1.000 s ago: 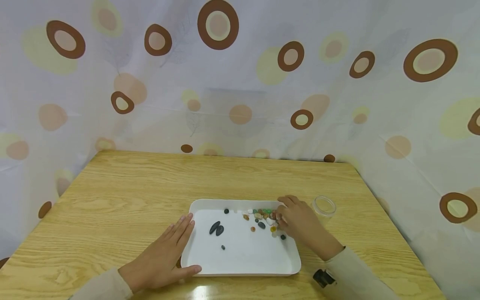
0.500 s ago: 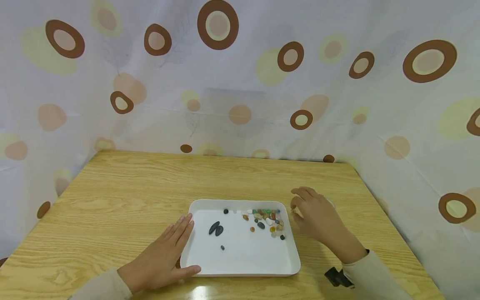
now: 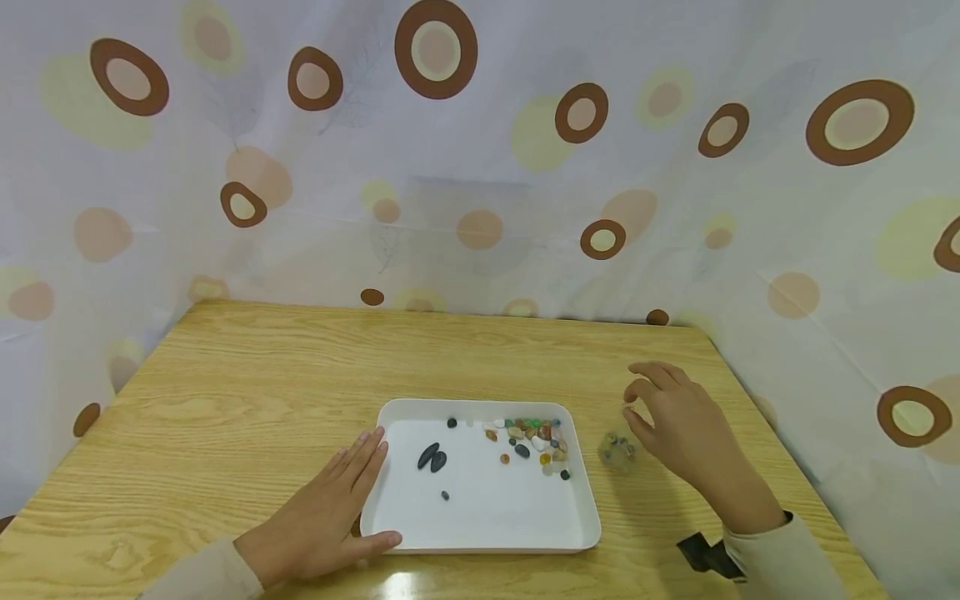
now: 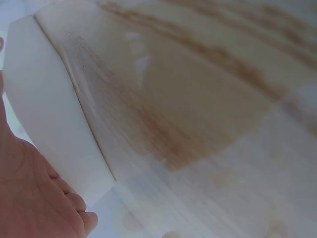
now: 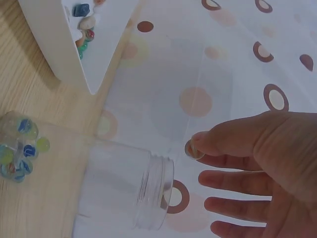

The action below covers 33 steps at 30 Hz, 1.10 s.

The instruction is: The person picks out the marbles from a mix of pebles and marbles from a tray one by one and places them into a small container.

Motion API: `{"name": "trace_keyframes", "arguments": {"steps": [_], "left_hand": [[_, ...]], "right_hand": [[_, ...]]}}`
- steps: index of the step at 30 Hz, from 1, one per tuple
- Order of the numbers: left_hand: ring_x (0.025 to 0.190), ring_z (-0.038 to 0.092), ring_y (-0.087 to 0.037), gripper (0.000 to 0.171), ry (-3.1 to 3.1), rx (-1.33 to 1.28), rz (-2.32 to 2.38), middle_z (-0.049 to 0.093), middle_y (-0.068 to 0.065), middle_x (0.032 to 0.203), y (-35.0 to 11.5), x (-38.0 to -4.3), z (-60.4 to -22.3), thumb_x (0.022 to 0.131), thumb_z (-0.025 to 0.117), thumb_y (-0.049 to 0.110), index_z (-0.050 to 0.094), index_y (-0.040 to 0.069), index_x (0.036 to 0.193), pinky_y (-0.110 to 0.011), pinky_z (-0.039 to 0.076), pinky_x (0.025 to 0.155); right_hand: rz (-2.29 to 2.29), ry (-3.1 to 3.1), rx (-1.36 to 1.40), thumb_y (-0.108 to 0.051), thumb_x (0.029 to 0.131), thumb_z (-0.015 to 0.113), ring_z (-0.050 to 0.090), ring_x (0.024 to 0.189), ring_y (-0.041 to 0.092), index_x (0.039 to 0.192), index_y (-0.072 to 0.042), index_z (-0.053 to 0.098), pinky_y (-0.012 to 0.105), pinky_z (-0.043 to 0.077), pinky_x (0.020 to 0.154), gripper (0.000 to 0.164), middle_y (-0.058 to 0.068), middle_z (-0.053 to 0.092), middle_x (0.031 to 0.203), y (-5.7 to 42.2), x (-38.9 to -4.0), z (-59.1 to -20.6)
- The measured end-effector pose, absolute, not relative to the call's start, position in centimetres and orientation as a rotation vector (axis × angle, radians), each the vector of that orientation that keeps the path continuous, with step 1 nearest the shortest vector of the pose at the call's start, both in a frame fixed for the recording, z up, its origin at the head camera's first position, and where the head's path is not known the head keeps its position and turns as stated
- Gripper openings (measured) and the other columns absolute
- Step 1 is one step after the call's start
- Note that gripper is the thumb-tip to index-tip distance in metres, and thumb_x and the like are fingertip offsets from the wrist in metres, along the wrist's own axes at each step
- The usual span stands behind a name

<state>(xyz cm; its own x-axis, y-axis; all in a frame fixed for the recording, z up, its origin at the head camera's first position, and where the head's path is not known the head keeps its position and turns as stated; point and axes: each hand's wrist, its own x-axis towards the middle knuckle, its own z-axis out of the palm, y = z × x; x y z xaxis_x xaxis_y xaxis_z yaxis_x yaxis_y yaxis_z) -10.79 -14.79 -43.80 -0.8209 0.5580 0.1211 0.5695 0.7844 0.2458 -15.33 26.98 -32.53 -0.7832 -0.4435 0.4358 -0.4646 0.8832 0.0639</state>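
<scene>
My right hand [image 3: 686, 429] pinches a small clear glass marble [image 5: 194, 149] between thumb and index finger; the other fingers stay extended. The marble is just outside the mouth of a clear plastic jar [image 5: 119, 183]. Several glass marbles [image 5: 22, 148] lie at the jar's bottom; in the head view my hand hides its mouth. My left hand [image 3: 322, 517] lies with straight fingers along the left side of a white tray [image 3: 487, 521], thumb at its front corner. In the tray, coloured stones [image 3: 536, 433] cluster at the back right, and dark pebbles [image 3: 432, 457] lie at the left.
The tray and jar stand on a wood-grain table [image 3: 285, 358], the jar right of the tray. A white curtain-like sheet [image 3: 480, 150] with brown ring patterns hangs behind the table and along its sides.
My right hand has moved from the tray's back right corner rightward to the jar's mouth, with the marble in its fingertips. My left hand and the tray have stayed put.
</scene>
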Motion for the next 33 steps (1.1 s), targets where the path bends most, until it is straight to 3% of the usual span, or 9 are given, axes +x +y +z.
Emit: {"name": "trace_keyframes", "arguments": {"steps": [3, 6, 33], "left_hand": [[0.146, 0.016, -0.030, 0.100, -2.926, -0.921, -0.415, 0.013, -0.014, 0.160, -14.7, -10.8, -43.8, 0.087, 0.042, 0.072, 0.021, -0.002, 0.151, -0.034, 0.008, 0.119], [0.145, 0.017, -0.032, 0.100, -2.924, -0.918, -0.394, 0.014, -0.016, 0.159, -14.7, -10.8, -43.7, 0.087, 0.043, 0.072, 0.022, -0.002, 0.150, -0.046, 0.022, 0.116], [0.145, 0.017, -0.032, 0.100, -2.937, -0.915, -0.399, 0.014, -0.016, 0.159, -14.7, -10.8, -43.6, 0.087, 0.042, 0.073, 0.023, -0.003, 0.150, -0.046, 0.022, 0.115]], "right_hand": [[0.064, -2.570, 0.646, -0.007, 0.075, 0.077, 0.055, 0.108, 0.041, 0.083, -0.005, 0.067, 0.054, 0.051, 0.070, 0.013, 0.021, 0.061, 0.117, 27.8, -15.3, -32.6], [0.061, -2.571, 0.611, -0.007, 0.074, 0.077, 0.055, 0.108, 0.043, 0.084, -0.004, 0.067, 0.056, 0.050, 0.072, 0.014, 0.023, 0.061, 0.117, 28.4, -15.2, -32.7], [0.065, -2.646, 0.547, -0.007, 0.076, 0.076, 0.055, 0.107, 0.045, 0.084, -0.002, 0.070, 0.057, 0.050, 0.072, 0.012, 0.026, 0.061, 0.117, 29.4, -15.2, -33.4]]}}
